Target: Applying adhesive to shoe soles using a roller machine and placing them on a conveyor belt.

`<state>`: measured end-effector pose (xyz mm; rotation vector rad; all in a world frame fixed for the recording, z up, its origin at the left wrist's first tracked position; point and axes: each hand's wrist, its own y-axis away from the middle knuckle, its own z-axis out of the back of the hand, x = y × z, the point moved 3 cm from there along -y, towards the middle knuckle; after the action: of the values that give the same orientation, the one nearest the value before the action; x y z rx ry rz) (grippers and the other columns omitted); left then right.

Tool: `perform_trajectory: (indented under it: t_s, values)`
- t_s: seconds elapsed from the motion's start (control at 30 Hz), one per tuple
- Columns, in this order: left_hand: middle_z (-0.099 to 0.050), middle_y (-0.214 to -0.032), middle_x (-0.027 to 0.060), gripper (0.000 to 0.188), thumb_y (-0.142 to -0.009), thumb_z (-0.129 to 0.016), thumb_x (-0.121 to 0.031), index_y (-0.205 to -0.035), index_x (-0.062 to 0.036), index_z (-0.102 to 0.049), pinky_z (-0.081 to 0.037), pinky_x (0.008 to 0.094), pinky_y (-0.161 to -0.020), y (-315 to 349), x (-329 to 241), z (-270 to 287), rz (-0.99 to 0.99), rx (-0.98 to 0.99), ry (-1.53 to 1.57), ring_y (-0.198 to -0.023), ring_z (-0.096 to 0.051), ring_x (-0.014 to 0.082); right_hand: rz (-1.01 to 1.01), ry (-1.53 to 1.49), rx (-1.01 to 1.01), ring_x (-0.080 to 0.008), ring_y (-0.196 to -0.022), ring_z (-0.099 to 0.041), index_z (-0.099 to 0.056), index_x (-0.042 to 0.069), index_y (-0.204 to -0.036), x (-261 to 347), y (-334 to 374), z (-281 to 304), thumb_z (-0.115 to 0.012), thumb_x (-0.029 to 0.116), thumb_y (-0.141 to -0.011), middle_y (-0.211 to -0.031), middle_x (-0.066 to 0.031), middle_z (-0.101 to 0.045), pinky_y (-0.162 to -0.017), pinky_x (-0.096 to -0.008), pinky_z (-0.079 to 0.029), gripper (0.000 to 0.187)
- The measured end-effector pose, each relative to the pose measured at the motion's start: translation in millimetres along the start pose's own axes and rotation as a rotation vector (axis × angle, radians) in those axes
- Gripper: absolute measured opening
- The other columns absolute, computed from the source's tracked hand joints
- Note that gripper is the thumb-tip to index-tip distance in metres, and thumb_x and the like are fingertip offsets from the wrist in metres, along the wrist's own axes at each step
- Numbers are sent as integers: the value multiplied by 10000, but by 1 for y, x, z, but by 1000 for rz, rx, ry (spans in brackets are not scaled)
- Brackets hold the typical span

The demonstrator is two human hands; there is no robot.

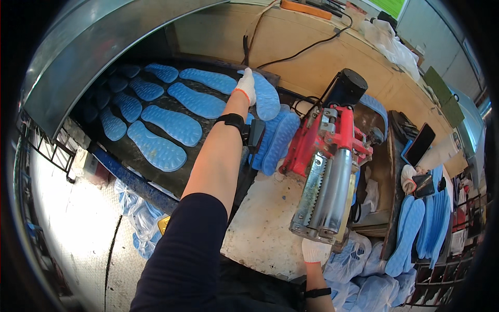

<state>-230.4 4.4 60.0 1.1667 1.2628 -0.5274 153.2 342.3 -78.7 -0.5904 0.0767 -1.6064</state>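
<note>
My left hand, in a white glove with an orange cuff, reaches across a dark conveyor belt and pinches a blue insole near its upper end. That insole is tilted above more blue insoles gathered at the belt's right end. Several bumpy blue insoles lie spread over the belt. My right hand, also gloved, is at the near end of a red machine with shiny metal rollers. The machine's end hides its fingers.
A sheet-metal hood overhangs the belt's far left. On the right, stacked blue insoles lie beside a phone. Plastic bags of blue pieces sit below the machine, others under the belt. A black cable crosses the wooden panel.
</note>
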Motion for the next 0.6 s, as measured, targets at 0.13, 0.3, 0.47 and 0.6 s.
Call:
perform_trajectory:
  t_s: [0.13, 0.3, 0.47, 0.6]
  values:
    - [-516, -1462, 158, 743, -1015, -338, -542, -1468, 44, -401, -429, 368, -1033, -9, 7, -1, 36, -67, 97, -1226, -558, 267, -4, 1, -6, -444, -1001, -615, -695, 44, -1117, 0, -2, 1, -589, 301, -900, -1066, -220, -684, -893, -546, -458, 353]
    - [-514, -1455, 172, 694, -1023, -354, -501, -1444, 45, -431, -437, 416, -1029, -41, 11, 10, -9, -57, -19, -1212, -572, 297, -10, 2, -9, -442, -990, -622, -696, 44, -1109, 0, -3, 1, -593, 300, -896, -1053, -218, -688, -881, -544, -467, 349]
    - [-455, -1487, 232, 753, -992, -337, -534, -1436, 67, -430, -440, 497, -1035, -27, -3, 18, -16, 119, -47, -1303, -507, 397, -24, -8, -6, -439, -978, -630, -698, 44, -1102, -2, 0, 0, -596, 299, -892, -1040, -216, -692, -868, -543, -476, 345]
    - [-457, -1456, 279, 803, -960, -433, -583, -1444, 57, -419, -470, 498, -1006, 39, -37, 41, -154, 140, -205, -1283, -521, 421, -28, -23, 31, -438, -969, -635, -699, 43, -1095, -1, -1, -1, -600, 298, -889, -1029, -215, -695, -859, -542, -484, 342]
